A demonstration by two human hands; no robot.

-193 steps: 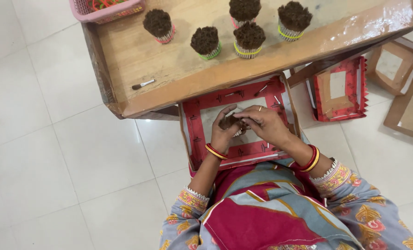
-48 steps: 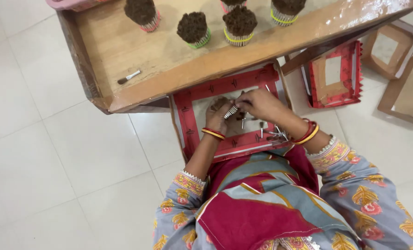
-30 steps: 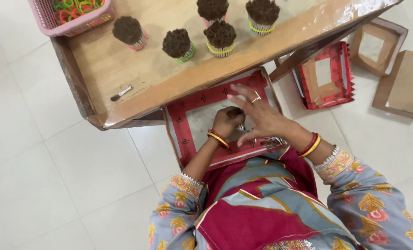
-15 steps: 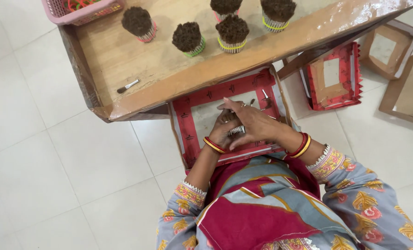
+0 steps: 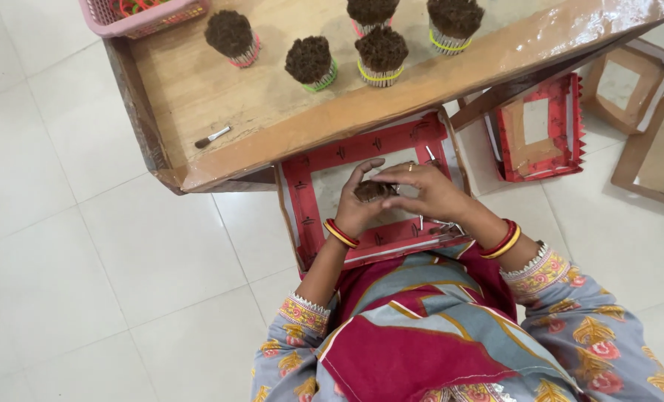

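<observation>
Currently the left hand is cupped around a small brown-tipped stick bundle, fingers curled shut on it, while the right hand lies over the top with fingertips pinching at the same bundle. Both work above a red-bordered tray resting on the lap, just below the bench edge.

Procedure, as a judgement: keep the left grip firm and even so the sticks stay square at the tips; let the right fingers work only the outer sticks (a loose grip would probably let the bundle splay). Hold the work over the tray, where a few loose sticks already lie.

Farther out, on the bench, stand five banded bundles, one being the green-banded bundle, with a small brush near the front corner.

Limits of view: the right hand covers most of the held bundle, so whether a band is on it cannot be told; the pink basket is cut off at the top edge, and so are two bundles
</observation>
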